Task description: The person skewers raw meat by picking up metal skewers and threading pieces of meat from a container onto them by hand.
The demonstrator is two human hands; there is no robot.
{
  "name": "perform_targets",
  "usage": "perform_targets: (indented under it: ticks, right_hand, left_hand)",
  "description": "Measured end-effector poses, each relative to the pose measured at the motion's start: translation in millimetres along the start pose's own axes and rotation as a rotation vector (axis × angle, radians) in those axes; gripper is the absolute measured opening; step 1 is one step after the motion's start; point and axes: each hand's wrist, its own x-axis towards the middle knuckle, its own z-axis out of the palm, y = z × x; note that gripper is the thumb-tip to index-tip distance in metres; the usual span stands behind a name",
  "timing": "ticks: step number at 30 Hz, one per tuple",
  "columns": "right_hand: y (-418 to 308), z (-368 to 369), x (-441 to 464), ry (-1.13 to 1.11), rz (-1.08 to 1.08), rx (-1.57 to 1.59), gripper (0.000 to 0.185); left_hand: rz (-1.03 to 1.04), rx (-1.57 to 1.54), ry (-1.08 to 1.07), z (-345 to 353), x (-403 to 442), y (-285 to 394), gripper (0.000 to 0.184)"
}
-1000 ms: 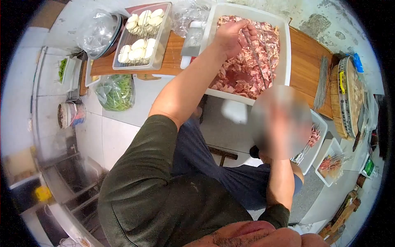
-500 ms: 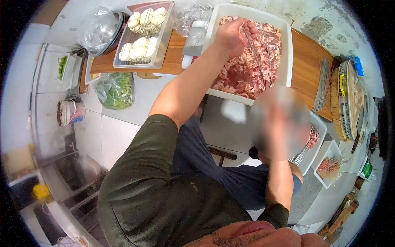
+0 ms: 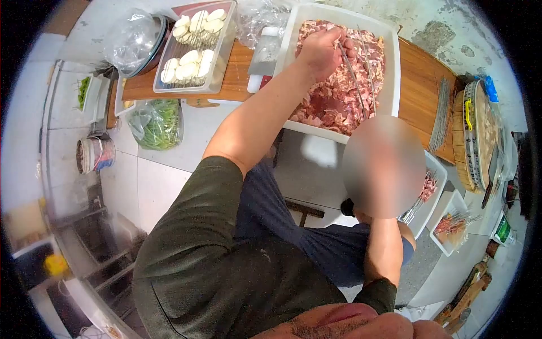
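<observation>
My left hand [image 3: 323, 53] is over the upper part of a white bin [image 3: 393, 85] full of cut raw meat [image 3: 330, 104]. Its fingers are curled around the upper end of a thin metal skewer [image 3: 351, 73]. A second long skewer [image 3: 367, 62] runs beside it over the meat. Both slant down toward my right hand [image 3: 384, 169], in front of the bin's near right corner. A round blur covers my right hand, so its fingers and anything in them are hidden.
A clear box [image 3: 219, 76] holds white round slices on skewers. Bare skewers [image 3: 440, 113] lie on the wooden board [image 3: 415, 73] beside a round chopping block [image 3: 475, 135]. Trays of skewered meat [image 3: 430, 186] [image 3: 451, 223] stand lower right. Bagged greens [image 3: 155, 125] lie left.
My left hand has stayed over the meat; its fingers have curled in more around the skewer's end. The skewers have shifted slightly. The blurred right hand has hardly moved.
</observation>
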Motion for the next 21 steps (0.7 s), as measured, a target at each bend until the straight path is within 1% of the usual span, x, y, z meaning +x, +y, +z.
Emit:
perform_targets:
  ticks: [3, 4, 7, 10, 13, 16, 21]
  right_hand:
    - [-4, -1, 1, 0.000, -0.015, 0.014, 0.024]
    - [-8, -2, -1, 0.022, -0.062, -0.023, 0.024]
    - [-18, 1, -7, 0.074, -0.161, -0.093, 0.024]
    - [-14, 2, -5, 0.077, -0.177, -0.109, 0.023]
    - [-11, -2, -4, 0.055, -0.197, -0.152, 0.022]
    - [-12, 0, -5, 0.068, -0.194, -0.148, 0.021]
    - [-15, 2, -6, 0.073, -0.170, -0.103, 0.022]
  left_hand:
    - [-0.035, 0.137, 0.020, -3, -1, 2, 0.025]
    - [-0.045, 0.179, 0.030, -2, -1, 4, 0.026]
    - [-0.035, 0.003, 0.043, 7, -6, 9, 0.031]
    - [0.007, -0.218, 0.027, 8, -3, 13, 0.028]
    - [0.075, -0.071, 0.075, 2, -1, 12, 0.030]
    - [0.105, -0.022, 0.039, -2, 3, 9, 0.030]
    - [0.143, 0.091, 0.074, 2, 1, 5, 0.026]
